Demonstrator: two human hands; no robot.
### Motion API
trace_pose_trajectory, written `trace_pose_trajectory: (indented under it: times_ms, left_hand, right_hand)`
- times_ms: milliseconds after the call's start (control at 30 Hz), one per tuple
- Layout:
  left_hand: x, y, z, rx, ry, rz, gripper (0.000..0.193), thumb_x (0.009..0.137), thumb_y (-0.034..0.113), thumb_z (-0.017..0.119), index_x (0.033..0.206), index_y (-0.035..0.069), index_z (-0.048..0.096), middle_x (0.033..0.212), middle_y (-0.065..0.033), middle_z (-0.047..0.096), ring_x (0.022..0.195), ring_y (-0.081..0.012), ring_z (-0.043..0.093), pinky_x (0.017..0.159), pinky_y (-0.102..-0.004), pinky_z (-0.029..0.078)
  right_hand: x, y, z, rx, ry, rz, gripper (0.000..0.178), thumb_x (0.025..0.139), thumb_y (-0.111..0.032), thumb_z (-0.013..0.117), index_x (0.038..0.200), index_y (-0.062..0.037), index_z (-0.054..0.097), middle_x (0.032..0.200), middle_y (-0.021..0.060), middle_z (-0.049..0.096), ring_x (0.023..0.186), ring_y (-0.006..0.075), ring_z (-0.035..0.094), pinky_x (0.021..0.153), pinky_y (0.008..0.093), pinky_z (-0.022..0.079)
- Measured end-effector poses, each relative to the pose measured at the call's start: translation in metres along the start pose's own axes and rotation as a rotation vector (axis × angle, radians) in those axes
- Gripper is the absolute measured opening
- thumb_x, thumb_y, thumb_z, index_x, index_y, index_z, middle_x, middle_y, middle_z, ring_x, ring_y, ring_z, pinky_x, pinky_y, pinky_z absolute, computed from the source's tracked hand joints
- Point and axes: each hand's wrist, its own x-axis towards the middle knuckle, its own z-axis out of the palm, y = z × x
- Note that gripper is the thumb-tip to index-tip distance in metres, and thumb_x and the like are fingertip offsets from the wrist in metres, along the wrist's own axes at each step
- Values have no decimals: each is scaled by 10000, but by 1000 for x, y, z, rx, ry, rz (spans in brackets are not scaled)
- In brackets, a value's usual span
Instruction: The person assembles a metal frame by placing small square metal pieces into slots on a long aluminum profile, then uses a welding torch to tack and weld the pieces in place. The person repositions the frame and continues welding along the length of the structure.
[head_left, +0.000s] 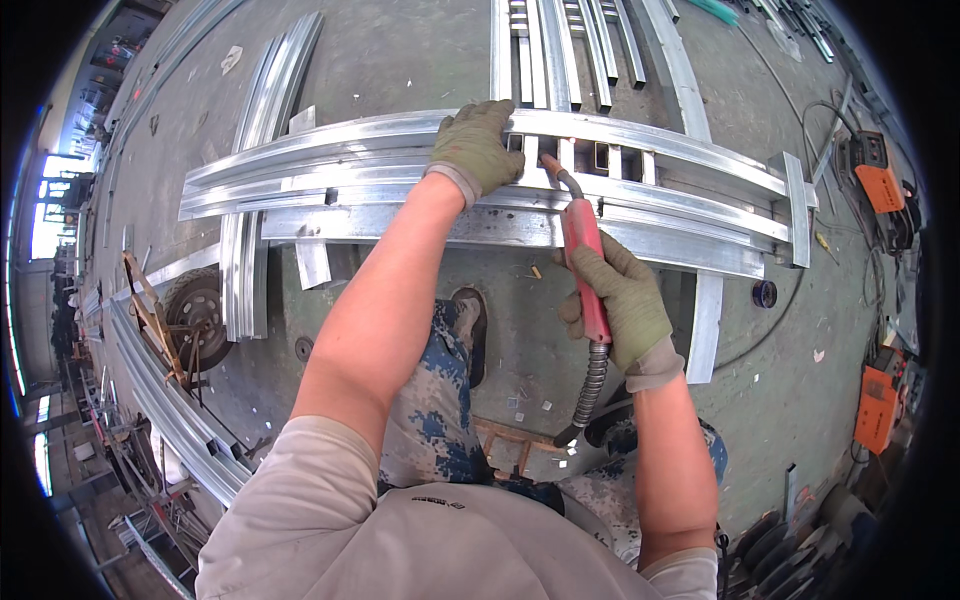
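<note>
The right hand is gripping a torch, seemingly aiming it by a crosspiece — next calling for steadiness; the left hand is touching rails, grip unclear.

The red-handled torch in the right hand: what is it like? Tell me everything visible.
The red-handled torch has a long, smooth handle that looks like plastic. From its upper end, a bent grey neck leads to a copper-coloured tip; below, a ribbed, metallic-looking sleeve curves to a dark end. It slants, tip away from the person and slightly left, over silver metal rails. The gloved right hand wraps the handle. Whether the tip touches them cannot be told.
</note>
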Motion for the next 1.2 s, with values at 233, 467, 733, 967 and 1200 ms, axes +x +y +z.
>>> trace_pose_trajectory:
  times_ms: [233, 467, 733, 967, 1200]
  left_hand:
    - [6, 12, 11, 71, 9, -77, 727, 792, 345, 784, 1445, 86, 598, 1473, -121, 609, 1440, -319, 489, 1229, -485, 341]
    - [7, 21, 8, 109, -56, -143, 695, 816, 334, 783, 1449, 118, 591, 1498, -91, 581, 1476, -299, 448, 1249, -505, 316]
    - [8, 20, 9, 122, -57, -156, 706, 835, 341, 792, 1470, 125, 576, 1539, -85, 553, 1503, -295, 422, 1260, -508, 307]
    - [6, 20, 11, 117, -53, -159, 717, 842, 353, 795, 1484, 130, 566, 1555, -83, 539, 1510, -290, 415, 1272, -513, 289]
    - [8, 22, 10, 146, -71, -163, 750, 842, 368, 793, 1510, 136, 544, 1564, -85, 533, 1512, -295, 413, 1265, -513, 298]
  right_hand:
    - [2, 4, 0, -10, 0, -22, 542, 1005, -321, 761, 1428, -14, 617, 1039, 65, 709, 616, 152, 682, 490, 270, 520]
    - [1, 0, 8, -46, 12, -60, 539, 1008, -313, 756, 1430, -9, 613, 1053, 65, 706, 617, 150, 677, 493, 279, 521]
    - [5, -3, 5, 16, 20, -78, 541, 1008, -294, 758, 1463, -44, 603, 1143, 85, 727, 617, 155, 677, 479, 281, 526]
    - [11, -1, 4, 6, 7, -55, 533, 1012, -280, 753, 1467, -47, 600, 1152, 90, 730, 619, 156, 676, 476, 274, 516]
    - [14, 0, 5, 13, -10, -71, 535, 1012, -277, 751, 1466, -39, 596, 1145, 99, 731, 614, 155, 670, 478, 277, 512]
